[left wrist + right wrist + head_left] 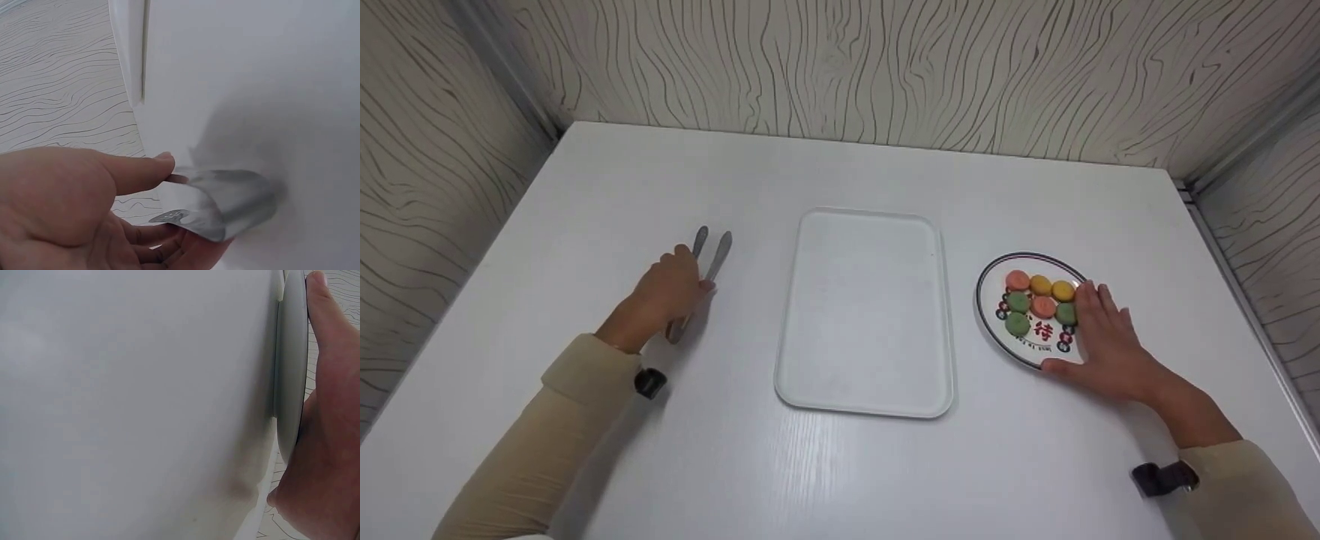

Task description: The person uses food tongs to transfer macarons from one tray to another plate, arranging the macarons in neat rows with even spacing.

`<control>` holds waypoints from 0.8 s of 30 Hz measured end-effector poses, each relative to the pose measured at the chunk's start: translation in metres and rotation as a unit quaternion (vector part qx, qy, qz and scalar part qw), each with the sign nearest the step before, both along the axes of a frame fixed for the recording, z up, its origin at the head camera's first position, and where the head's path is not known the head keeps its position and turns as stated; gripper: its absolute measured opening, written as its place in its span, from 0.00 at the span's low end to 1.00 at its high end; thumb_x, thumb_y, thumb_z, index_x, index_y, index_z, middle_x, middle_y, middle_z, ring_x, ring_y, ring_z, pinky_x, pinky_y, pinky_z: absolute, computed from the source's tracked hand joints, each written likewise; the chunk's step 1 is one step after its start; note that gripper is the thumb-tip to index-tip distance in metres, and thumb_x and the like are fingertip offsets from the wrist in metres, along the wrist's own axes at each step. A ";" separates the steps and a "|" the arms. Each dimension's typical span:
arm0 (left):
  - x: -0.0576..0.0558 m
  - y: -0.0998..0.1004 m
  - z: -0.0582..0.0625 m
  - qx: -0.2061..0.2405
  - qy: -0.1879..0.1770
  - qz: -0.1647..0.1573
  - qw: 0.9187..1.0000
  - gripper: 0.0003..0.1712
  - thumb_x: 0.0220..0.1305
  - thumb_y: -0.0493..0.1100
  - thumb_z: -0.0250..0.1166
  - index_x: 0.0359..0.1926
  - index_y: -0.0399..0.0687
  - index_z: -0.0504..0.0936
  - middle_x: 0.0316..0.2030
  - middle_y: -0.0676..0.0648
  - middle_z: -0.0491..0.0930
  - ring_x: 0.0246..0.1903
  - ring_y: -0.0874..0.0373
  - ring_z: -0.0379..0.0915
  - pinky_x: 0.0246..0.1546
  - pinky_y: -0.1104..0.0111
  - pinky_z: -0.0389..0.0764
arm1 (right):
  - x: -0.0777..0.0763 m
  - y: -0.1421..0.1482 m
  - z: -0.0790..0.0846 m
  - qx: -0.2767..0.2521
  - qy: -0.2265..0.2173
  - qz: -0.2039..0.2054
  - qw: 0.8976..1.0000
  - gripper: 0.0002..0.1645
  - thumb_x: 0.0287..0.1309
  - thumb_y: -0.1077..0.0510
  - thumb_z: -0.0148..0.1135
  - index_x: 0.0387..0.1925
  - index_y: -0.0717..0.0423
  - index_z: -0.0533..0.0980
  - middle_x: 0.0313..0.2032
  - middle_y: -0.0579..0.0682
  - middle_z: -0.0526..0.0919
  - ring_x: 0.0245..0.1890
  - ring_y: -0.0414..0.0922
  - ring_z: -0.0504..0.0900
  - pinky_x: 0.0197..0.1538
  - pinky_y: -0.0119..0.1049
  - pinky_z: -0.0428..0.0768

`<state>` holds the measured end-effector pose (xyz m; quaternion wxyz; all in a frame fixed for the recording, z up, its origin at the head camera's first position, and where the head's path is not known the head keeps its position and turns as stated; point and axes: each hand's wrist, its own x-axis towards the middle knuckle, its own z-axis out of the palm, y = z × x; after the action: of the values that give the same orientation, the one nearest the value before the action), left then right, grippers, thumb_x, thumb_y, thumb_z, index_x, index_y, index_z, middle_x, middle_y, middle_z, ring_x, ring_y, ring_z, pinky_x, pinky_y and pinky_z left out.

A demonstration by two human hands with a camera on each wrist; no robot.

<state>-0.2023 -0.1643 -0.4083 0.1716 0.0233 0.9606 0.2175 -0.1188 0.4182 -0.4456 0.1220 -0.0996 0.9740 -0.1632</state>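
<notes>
My left hand [664,292] grips a pair of metal tongs [721,253] on the left side of the white table, their two tips pointing away from me and spread apart. In the left wrist view, the thumb and curled fingers are around the tongs' arms, with the bent metal end [244,202] sticking out. On the right, my right hand [1114,360] rests on the rim of a round plate [988,300] with straight fingers. Several small pink, yellow and green macarons [1043,307] lie on it. From the right wrist, the plate's pale underside [292,371] shows edge-on.
Between the hands lies a white rectangular tray [870,315] with rounded corners and a low rim. Panels with a wood-grain line pattern [840,67] stand behind the table [720,450] and along both sides.
</notes>
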 end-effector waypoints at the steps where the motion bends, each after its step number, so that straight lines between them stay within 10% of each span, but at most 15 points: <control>1: 0.000 0.000 0.000 0.001 -0.001 -0.001 1.000 0.28 0.75 0.41 0.58 0.58 0.16 0.62 0.41 0.26 0.74 0.34 0.43 0.75 0.23 0.60 0.80 | 0.000 0.000 0.000 -0.002 0.002 0.001 1.000 0.79 0.57 0.31 0.68 0.76 0.72 0.26 0.76 0.73 0.28 0.76 0.67 0.22 0.71 0.71 0.29; 16: -0.002 -0.007 0.006 -0.061 0.014 -0.010 0.998 0.38 0.73 0.57 0.59 0.56 0.20 0.67 0.42 0.29 0.74 0.36 0.44 0.73 0.32 0.55 0.76 | -0.001 -0.004 0.006 0.014 0.007 -0.006 1.000 0.78 0.56 0.30 0.68 0.77 0.72 0.30 0.77 0.74 0.34 0.77 0.68 0.28 0.70 0.73 0.34; 24: -0.014 -0.004 0.028 -0.053 0.045 -0.004 0.998 0.32 0.73 0.55 0.59 0.54 0.25 0.72 0.40 0.32 0.72 0.35 0.44 0.69 0.30 0.57 0.72 | -0.014 -0.007 0.026 0.006 0.066 -0.024 0.997 0.64 0.64 0.34 0.64 0.77 0.73 0.44 0.74 0.77 0.47 0.76 0.71 0.39 0.71 0.71 0.41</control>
<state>-0.2163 -0.1682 -0.3803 0.1299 0.0281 0.9774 0.1644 -0.1325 0.4109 -0.4196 0.0535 -0.0859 0.9829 -0.1537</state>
